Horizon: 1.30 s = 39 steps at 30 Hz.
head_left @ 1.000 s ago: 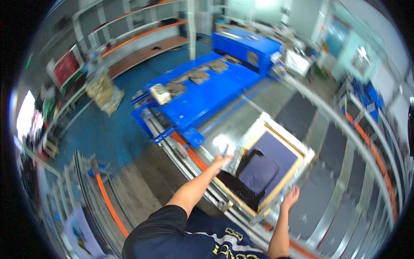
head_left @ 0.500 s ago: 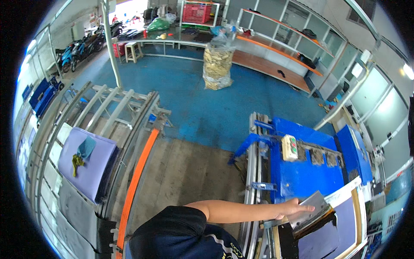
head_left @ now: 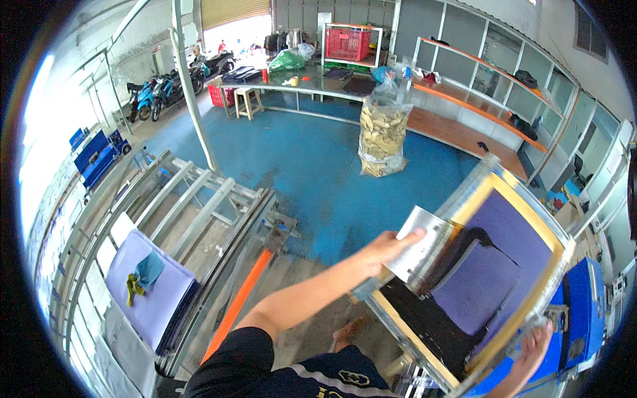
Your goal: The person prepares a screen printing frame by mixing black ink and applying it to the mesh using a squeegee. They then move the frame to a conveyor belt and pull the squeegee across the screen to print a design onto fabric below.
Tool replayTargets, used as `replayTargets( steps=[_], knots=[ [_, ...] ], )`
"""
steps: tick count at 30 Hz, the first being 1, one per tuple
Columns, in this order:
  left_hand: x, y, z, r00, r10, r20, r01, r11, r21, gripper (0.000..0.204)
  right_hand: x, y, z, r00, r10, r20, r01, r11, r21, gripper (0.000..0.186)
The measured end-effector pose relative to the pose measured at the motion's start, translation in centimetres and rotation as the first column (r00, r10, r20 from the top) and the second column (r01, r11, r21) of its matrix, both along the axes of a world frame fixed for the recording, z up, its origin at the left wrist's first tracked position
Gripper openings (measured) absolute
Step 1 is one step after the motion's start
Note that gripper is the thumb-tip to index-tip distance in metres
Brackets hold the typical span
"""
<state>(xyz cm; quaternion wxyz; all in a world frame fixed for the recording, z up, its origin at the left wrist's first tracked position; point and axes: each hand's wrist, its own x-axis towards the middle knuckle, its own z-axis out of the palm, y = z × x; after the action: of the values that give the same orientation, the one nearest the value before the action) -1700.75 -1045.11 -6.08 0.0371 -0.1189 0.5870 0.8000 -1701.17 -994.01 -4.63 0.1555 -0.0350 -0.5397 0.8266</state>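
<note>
A screen-printing frame with yellowish inner edges and purple mesh is tilted up in front of me at the right. Black ink lies smeared in its near part and around a pale purple block. My left hand is closed on a flat metal squeegee, its thumb lying on the face, at the frame's left side. At the frame's lower right edge is my right hand, slightly blurred, its fingers curled round that edge.
A blue machine stands right, partly behind the frame. On the left, a metal rack with an orange rail bears purple sheets with cloths on top. A clear sack stands on the blue floor ahead, before shelves.
The frame has risen from lying over the blue machine to a tilted position, nearer the middle. My left hand moved up and left with the squeegee. My right hand has come into view.
</note>
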Motion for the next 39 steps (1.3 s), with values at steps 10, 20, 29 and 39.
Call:
replayTargets(
  steps=[10,20,29,39],
  knots=[
    [-17.6,-28.3,0.8,0.88,0.446,0.163,-0.269,0.751,-0.603,0.114,-30.9,-36.1,-3.2,0.912,0.409,0.046,-0.408,0.913,-0.023,0.02],
    [-25.8,-51.8,1.4,0.788,0.606,0.109,-0.373,0.61,-0.699,0.111,-38.8,-52.8,-8.5,0.351,0.934,0.069,-0.936,0.352,-0.009,0.019],
    [-45.2,-63.0,-3.9,0.864,0.479,0.157,-0.355,0.799,-0.485,0.05,-50.6,-63.6,-9.9,0.292,0.956,0.035,-0.956,0.292,0.005,0.029],
    [-76.6,-67.2,-12.9,0.981,-0.062,0.183,0.134,0.901,-0.412,0.076,-50.7,-69.0,-12.6,0.713,0.687,0.14,-0.701,0.706,0.103,0.027]
  ],
)
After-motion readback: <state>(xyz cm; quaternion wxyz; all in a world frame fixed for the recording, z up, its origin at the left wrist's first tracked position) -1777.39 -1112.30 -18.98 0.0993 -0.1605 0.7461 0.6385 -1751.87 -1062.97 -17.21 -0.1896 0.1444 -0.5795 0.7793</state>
